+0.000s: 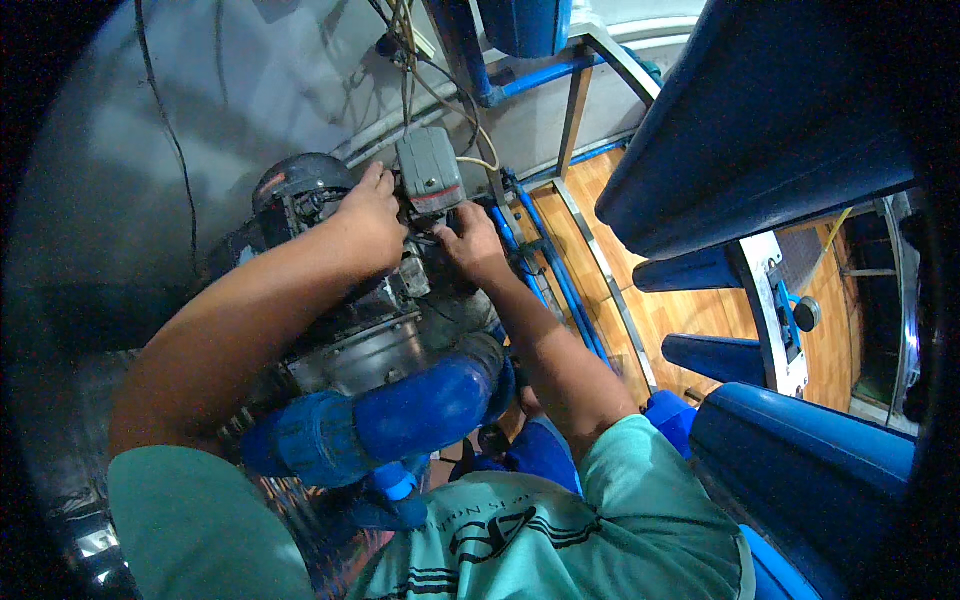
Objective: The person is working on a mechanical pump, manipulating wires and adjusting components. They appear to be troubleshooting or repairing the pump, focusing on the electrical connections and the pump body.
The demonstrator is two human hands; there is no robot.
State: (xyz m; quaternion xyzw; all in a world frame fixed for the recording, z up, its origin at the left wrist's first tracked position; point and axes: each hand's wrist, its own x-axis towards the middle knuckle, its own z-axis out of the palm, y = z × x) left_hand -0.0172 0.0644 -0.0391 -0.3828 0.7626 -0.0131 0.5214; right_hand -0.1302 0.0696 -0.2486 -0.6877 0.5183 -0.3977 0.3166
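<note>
A: Where's the grey box (430, 165)?
B: Toward eleven o'clock from the middle of the view, a reddish line along its lower edge. Cables (407, 60) hang above it at twelve, and a pale cord (483, 148) loops off its side at three.
A: And the left hand (368, 225)?
B: At about eight o'clock from the box, fingers bent, their tips close by its side. I can't tell whether they grip anything — the back of the hand hides the palm.
A: The right hand (462, 230)?
B: At five o'clock, just below the box's lower edge. Thumb and forefinger sit in a narrow gap by some small dark parts; whether they pinch one, I can't tell.
A: What's around them?
B: A dark rounded housing (305, 178) at nine o'clock from the box, beyond the left hand. At six, well below both hands, a thick blue pipe elbow (425, 405) bends across. Thin blue pipes (568, 270) run past at four.
A: Further out?
B: A big blue cylinder (770, 130) at three — with wood-patterned floor (625, 260) showing beneath it.
</note>
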